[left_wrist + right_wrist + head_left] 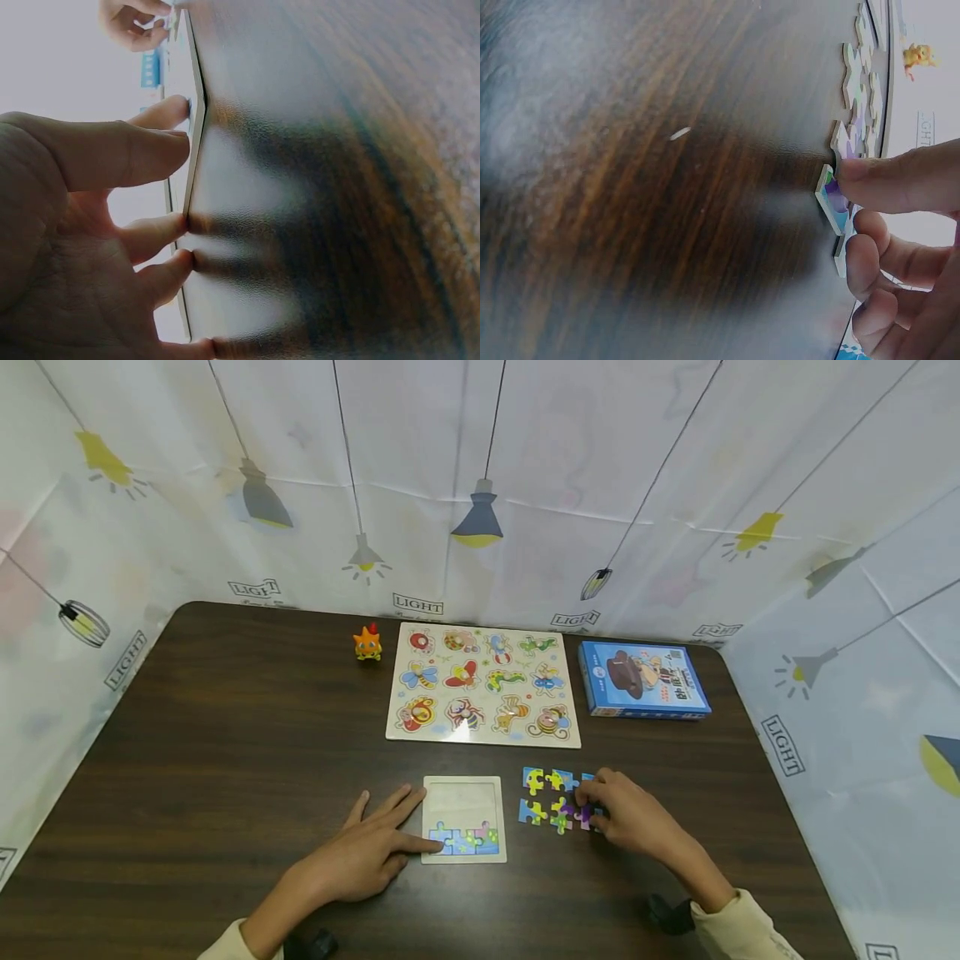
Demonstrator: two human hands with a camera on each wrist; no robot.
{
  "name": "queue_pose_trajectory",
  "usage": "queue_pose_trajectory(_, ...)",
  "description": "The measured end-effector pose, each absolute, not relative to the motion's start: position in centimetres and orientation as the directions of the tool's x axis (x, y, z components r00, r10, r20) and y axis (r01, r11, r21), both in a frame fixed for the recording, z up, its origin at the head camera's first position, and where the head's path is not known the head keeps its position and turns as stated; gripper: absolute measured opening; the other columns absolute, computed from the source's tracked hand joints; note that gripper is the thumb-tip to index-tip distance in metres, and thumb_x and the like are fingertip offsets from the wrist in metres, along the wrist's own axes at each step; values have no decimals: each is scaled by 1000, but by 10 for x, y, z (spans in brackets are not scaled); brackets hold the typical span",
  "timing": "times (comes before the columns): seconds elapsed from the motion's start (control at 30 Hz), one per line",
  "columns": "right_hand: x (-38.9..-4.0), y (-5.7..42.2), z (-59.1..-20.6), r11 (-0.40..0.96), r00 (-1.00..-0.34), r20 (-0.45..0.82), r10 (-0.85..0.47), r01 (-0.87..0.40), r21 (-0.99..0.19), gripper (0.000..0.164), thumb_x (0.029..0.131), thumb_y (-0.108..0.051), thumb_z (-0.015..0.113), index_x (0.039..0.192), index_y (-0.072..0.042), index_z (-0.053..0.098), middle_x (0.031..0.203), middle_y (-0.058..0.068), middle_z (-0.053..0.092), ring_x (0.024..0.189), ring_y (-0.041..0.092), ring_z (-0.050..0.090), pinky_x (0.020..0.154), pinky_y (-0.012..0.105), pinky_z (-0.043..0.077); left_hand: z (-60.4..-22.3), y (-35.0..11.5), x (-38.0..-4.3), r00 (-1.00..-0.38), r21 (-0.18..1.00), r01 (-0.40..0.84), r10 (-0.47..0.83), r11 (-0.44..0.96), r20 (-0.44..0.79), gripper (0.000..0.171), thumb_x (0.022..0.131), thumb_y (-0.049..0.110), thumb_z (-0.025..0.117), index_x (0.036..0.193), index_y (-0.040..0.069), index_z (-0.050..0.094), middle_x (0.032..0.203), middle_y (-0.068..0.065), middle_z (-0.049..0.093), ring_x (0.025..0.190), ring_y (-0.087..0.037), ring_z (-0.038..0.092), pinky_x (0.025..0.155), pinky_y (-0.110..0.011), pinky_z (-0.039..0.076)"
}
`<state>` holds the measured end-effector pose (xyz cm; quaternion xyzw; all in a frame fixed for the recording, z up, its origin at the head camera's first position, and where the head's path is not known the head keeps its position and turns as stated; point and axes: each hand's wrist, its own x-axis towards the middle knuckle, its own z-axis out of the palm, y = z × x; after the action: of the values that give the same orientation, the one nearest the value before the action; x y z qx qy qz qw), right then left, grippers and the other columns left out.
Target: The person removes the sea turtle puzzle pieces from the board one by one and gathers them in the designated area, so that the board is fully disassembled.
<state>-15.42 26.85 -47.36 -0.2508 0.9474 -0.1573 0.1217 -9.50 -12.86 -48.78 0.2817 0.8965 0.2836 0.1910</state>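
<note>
A light wooden puzzle frame [461,789] lies in front of me, with a row of joined jigsaw pieces [465,841] along its near side. My left hand [362,853] is spread at the frame's left, its index finger reaching over the edge onto the leftmost piece. To the right, loose jigsaw pieces [533,812] lie in two rows. At their right end my right hand [630,814] pinches a purple and blue jigsaw piece [831,196] between thumb and fingers. That piece is tilted in the right wrist view; the hand partly covers its neighbours.
Behind the frame lies a pale board [483,687] with insect pictures. A blue box [643,681] sits at its right, and a small orange toy figure [367,644] stands at its left. A printed curtain [420,485] hangs along the dark table's [225,735] back edge.
</note>
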Motion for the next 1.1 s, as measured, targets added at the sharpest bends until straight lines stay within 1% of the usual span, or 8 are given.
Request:
queue_pose_trajectory(0.3,-150,266,-474,856,-872,-143,-468,-406,-321,29,82,1,82,105,-13,72,96,0,58,83,14,54,65,33,47,-488,-130,-94,-773,617,394,609,681,-179,44,99,9,63,134,35,70,169,-11,22,156,-34,12,113,-77,3)
queue_pose_trajectory(0.53,-148,265,-475,867,-880,-111,-462,-422,-263,31,80,-1,85,106,-10,71,97,3,59,83,17,57,64,35,49,-488,-130,-94,-771,612,397,610,684,-182,43,100,10,63,134,36,69,169,-10,22,156,-34,12,113,-77,4)
queue_pose_trajectory(0.6,-147,263,-472,865,-880,-84,-467,-434,-253,31,81,-2,85,107,-10,71,98,4,60,83,16,58,64,34,50,-488,-129,-94,-770,609,399,611,685,-183,43,100,10,63,134,37,69,169,-10,22,156,-34,12,113,-77,4)
queue_pose_trajectory(0.7,-147,251,-464,845,-878,-3,-479,-460,-272,31,81,-1,84,109,-8,72,99,6,62,79,14,58,62,33,50,-488,-130,-94,-769,604,399,611,690,-189,43,100,11,62,134,38,69,169,-9,21,156,-33,12,114,-76,4)
queue_pose_trajectory(0.8,-145,226,-457,805,-851,76,-520,-518,-289,35,82,-1,83,115,-6,73,102,6,64,77,11,58,63,31,52,-487,-129,-94,-766,610,397,614,686,-193,43,101,11,62,134,38,69,169,-9,21,156,-33,11,114,-76,3)
queue_pose_trajectory(0.87,-143,203,-456,763,-814,89,-574,-571,-302,37,83,-4,84,118,-5,72,103,6,64,75,10,56,62,30,50,-487,-129,-94,-766,610,394,613,687,-195,42,101,12,62,134,38,69,169,-9,21,156,-33,11,114,-75,3)
queue_pose_trajectory(1.0,-139,155,-466,681,-728,18,-685,-649,-340,39,88,-15,82,124,-7,70,105,4,62,76,10,55,63,27,49,-486,-131,-95,-766,602,393,610,695,-204,43,101,13,62,134,39,68,169,-8,21,156,-33,11,114,-76,4)
queue_pose_trajectory(1.1,-136,127,-475,648,-680,-48,-731,-671,-361,40,91,-21,79,127,-8,69,106,4,62,75,9,55,62,25,49,-486,-132,-95,-759,605,395,617,691,-208,43,102,13,62,136,39,67,170,-7,19,157,-32,10,115,-75,3)
